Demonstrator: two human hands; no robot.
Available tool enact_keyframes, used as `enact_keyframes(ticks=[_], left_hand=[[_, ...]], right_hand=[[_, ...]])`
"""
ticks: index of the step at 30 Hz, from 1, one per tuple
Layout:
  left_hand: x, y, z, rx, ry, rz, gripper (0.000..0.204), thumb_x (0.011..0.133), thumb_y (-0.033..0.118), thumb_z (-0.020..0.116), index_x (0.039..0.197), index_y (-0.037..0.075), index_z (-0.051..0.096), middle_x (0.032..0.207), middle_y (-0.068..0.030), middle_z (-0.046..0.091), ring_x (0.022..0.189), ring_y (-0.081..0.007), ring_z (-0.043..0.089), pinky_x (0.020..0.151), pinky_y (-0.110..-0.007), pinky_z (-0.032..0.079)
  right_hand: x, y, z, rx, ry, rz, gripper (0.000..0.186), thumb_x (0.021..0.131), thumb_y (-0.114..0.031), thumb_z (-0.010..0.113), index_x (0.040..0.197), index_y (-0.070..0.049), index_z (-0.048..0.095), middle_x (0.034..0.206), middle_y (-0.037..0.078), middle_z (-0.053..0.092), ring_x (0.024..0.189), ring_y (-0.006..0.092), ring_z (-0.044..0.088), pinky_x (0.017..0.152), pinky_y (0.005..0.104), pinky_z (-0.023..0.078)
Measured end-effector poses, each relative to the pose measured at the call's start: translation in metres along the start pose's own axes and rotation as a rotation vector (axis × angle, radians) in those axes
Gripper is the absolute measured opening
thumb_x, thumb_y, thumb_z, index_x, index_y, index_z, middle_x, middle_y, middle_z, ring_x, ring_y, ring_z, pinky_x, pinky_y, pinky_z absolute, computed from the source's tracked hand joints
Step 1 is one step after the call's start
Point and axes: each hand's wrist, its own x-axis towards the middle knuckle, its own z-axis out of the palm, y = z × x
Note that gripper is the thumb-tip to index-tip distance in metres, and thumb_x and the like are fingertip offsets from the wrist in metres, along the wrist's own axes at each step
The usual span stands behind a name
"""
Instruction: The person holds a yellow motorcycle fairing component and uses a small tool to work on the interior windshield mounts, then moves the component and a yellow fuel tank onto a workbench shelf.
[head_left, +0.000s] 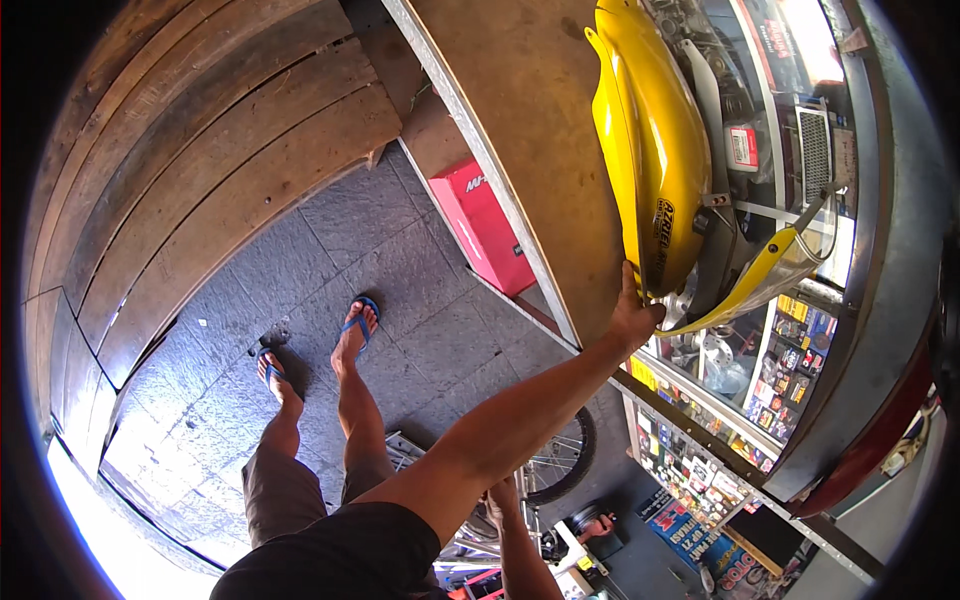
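A glossy yellow motorcycle body panel [672,150] with a dark lettered sticker lies on the brown counter top and the glass case. My left hand [634,318] is at its near end, index finger laid along the yellow edge and the other fingers curled in around it. A curved yellow strip [768,258] with clear plastic runs out to the right from beside that hand. A dark bracket piece [715,255] sits between panel and strip. Lower down, my right hand [503,500] is partly covered by my left forearm, and its fingers are hidden.
The glass display case [775,375] holds small packaged parts. A red box [485,225] sits under the counter top [530,110]. A wooden bench [230,170] curves along the left. Behind my arms stands a bicycle wheel [570,460]. My sandalled feet are on grey floor tiles [430,330].
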Motion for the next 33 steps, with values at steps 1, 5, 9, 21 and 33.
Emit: enact_keyframes(ticks=[1, 5, 9, 21, 33], left_hand=[[0.002, -0.001, -0.001, 0.026, -0.003, 0.008, 0.093, 0.080, 0.007, 0.056, 0.153, 0.016, -0.001, 0.134, -0.0190, 0.042, 0.113, -0.0284, 0.050, 0.092, -0.032, 0.044], [0.006, 0.010, -0.008, 0.158, 0.006, 0.006, 0.090, 0.081, 0.010, 0.054, 0.153, 0.014, 0.000, 0.143, -0.0298, 0.033, 0.127, -0.0424, 0.044, 0.105, -0.040, 0.038], [0.000, 0.031, -0.019, 0.495, 0.111, 0.158, 0.083, 0.082, 0.013, 0.052, 0.152, 0.016, 0.007, 0.137, -0.0324, 0.037, 0.127, -0.0476, 0.041, 0.108, -0.045, 0.035], [-0.015, 0.108, -0.063, 0.676, 0.078, 0.297, 0.050, 0.088, 0.023, 0.056, 0.132, 0.001, 0.046, 0.107, -0.0239, 0.064, 0.093, -0.0298, 0.068, 0.082, -0.037, 0.053], [0.119, 0.331, -0.070, 0.671, 0.629, 0.864, 0.053, 0.085, 0.039, 0.062, 0.116, -0.005, 0.058, 0.106, -0.0228, 0.066, 0.098, -0.0307, 0.065, 0.086, -0.039, 0.051]], right_hand=[[0.003, -0.005, -0.009, -0.015, 0.019, 0.085, 0.030, 0.094, -0.036, 0.060, 0.086, -0.007, 0.056, 0.057, -0.005, 0.039, 0.044, 0.0073, 0.038, 0.040, 0.0240, 0.029], [0.015, -0.021, -0.030, -0.007, 0.123, 0.068, 0.028, 0.094, -0.034, 0.059, 0.091, -0.007, 0.059, 0.058, -0.005, 0.034, 0.044, 0.0064, 0.036, 0.040, 0.0234, 0.029], [0.019, -0.060, -0.027, -0.055, 0.172, 0.034, 0.033, 0.095, -0.033, 0.057, 0.103, -0.001, 0.061, 0.058, -0.005, 0.035, 0.044, 0.0059, 0.036, 0.041, 0.0233, 0.031], [-0.034, -0.220, 0.037, -0.584, 0.353, -1.094, 0.031, 0.094, -0.027, 0.062, 0.109, 0.000, 0.062, 0.073, 0.000, 0.050, 0.064, 0.0077, 0.050, 0.058, 0.0247, 0.040], [-0.045, -0.388, 0.105, -0.502, 0.979, -1.213, 0.094, 0.075, -0.032, 0.081, 0.142, 0.001, 0.024, 0.091, 0.010, 0.049, 0.086, 0.0224, 0.051, 0.083, 0.0350, 0.045]])
